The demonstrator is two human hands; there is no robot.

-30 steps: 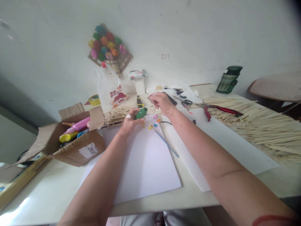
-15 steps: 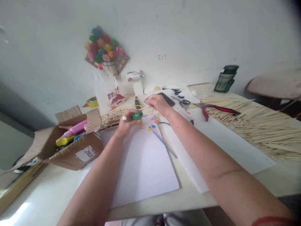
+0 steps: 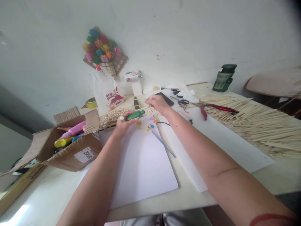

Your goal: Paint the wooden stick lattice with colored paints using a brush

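Observation:
My left hand point(image 3: 124, 125) is wrapped round a green squeeze bottle point(image 3: 135, 115), which lies nearly level with its narrower end toward the right. My right hand point(image 3: 158, 103) is closed in a pinch just behind and right of the bottle; whatever small thing sits at its fingertips cannot be made out. Below the bottle, blobs of orange, yellow, blue and pink paint point(image 3: 152, 126) dot a clear sheet at the top of the white paper point(image 3: 143, 166). A thin blue paintbrush point(image 3: 162, 142) rests on the paper's right edge, tip near the paint.
An open cardboard box point(image 3: 77, 150) with paint bottles stands left. Behind are a plastic bag point(image 3: 107, 91), yellow tape point(image 3: 91, 102), a black-yellow tool handle point(image 3: 136, 103) and a phone point(image 3: 166, 99). Scissors point(image 3: 183, 102), red-handled pliers point(image 3: 218, 108), many wooden sticks point(image 3: 265, 128) and a green flask point(image 3: 224, 78) lie right.
The green bottle in my left hand has turned from pointing toward me to lying sideways, its narrow end to the right. My right hand stays almost where it was, still pinched.

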